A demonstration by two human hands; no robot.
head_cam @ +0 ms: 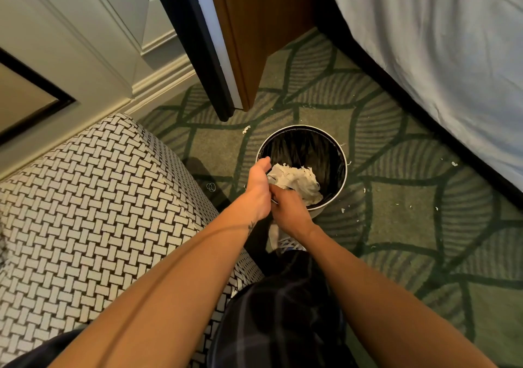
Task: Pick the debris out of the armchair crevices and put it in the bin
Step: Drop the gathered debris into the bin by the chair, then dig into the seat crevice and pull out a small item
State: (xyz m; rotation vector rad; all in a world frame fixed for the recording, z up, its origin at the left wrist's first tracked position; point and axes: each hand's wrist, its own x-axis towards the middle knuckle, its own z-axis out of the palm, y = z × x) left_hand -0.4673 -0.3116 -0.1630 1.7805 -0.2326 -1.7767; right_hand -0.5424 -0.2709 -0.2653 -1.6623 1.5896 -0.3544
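Observation:
A round bin [336, 152] with a white rim and a black liner stands on the carpet in front of me. A wad of crumpled white paper debris [297, 182] sits over its near side. My left hand [259, 185] reaches over the bin's left rim, thumb out, its fingers hidden under the wad. My right hand [288, 209] is at the near rim, fingers curled into the paper. The armchair [93, 198], upholstered in a black-and-white woven pattern, fills the left.
Small white paper scraps [246, 129] lie scattered on the green leaf-patterned carpet around the bin. A wooden cabinet panel [243, 42] hangs just beyond the bin, and a bed with white sheets [441, 65] runs along the right. My knee and a shoe are below my hands.

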